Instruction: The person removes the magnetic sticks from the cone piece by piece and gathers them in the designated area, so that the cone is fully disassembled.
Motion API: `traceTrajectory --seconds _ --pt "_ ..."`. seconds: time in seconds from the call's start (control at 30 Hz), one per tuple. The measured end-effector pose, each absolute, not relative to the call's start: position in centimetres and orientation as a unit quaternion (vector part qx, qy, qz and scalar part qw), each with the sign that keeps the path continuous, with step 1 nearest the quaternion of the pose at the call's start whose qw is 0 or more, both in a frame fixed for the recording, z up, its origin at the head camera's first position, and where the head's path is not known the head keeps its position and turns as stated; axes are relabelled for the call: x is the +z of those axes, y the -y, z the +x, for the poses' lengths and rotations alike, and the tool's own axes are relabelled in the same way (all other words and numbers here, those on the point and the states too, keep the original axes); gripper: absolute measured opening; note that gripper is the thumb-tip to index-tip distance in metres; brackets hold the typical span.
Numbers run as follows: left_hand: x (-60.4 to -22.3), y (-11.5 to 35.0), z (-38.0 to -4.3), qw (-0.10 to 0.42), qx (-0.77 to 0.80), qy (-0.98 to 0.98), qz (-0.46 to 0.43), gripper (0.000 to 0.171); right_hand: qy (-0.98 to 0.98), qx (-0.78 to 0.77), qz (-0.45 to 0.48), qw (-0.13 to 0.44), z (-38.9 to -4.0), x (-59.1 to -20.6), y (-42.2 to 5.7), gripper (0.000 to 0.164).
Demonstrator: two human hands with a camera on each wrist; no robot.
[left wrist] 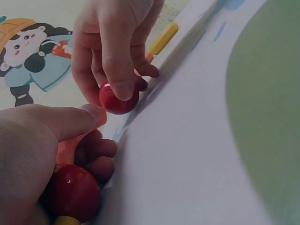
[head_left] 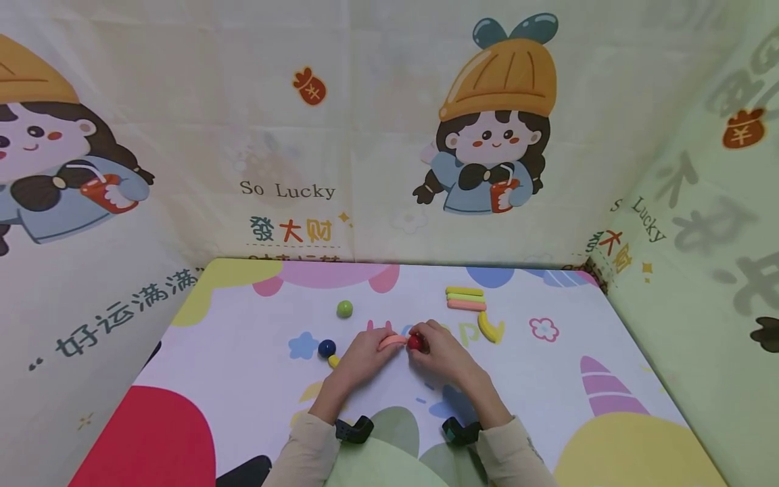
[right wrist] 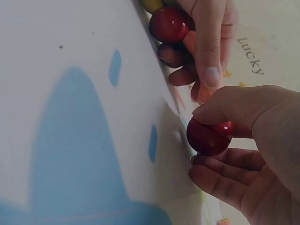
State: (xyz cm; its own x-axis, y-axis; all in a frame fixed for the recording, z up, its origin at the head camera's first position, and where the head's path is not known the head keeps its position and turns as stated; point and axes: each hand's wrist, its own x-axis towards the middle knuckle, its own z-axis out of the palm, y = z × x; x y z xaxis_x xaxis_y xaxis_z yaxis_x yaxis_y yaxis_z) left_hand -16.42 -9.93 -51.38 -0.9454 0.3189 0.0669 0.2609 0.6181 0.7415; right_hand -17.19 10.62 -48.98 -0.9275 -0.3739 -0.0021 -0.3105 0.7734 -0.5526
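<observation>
My left hand [head_left: 364,355] pinches a curved salmon-pink stick [head_left: 392,342] between thumb and fingers. One end of the stick reaches a glossy red ball [head_left: 415,343], which my right hand [head_left: 449,357] grips with its thumb and fingers. In the left wrist view, a second red ball [left wrist: 75,194] sits at the stick's other end, close under my left palm, with a yellow piece [left wrist: 67,220] against it. The head view has this second ball hidden by my left hand. Beside that hand lie a dark blue ball [head_left: 326,348] and a yellow piece's visible end.
A green ball [head_left: 345,309] lies beyond my left hand. Farther right, a yellow stick [head_left: 465,291], a light green stick [head_left: 466,298] and a pink stick [head_left: 466,305] lie side by side, above a curved yellow stick [head_left: 487,328]. Printed cloth [head_left: 377,169] hangs behind the patterned table [head_left: 243,358].
</observation>
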Motion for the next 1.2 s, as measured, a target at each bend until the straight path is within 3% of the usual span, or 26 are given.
traceTrajectory --seconds 0.37,0.77,1.0,1.2 --pt "-51.5 9.6 -16.3 0.023 0.398 -0.902 0.163 0.024 -0.944 -0.285 -0.166 0.026 -18.7 -48.0 -12.1 0.036" --pt "-51.4 9.4 -16.3 0.0 0.364 -0.915 0.173 0.026 -0.949 -0.271 -0.152 -0.053 -22.5 -46.6 -18.0 0.036" --pt "-51.5 9.5 -16.1 0.007 0.363 -0.917 0.167 0.026 -0.963 -0.26 -0.07 0.006 -24.1 -46.5 -21.0 0.05" --pt "-51.7 9.5 -16.1 0.0 0.353 -0.919 0.178 0.025 -0.966 -0.256 -0.033 0.033 -25.1 -46.7 -23.1 0.049"
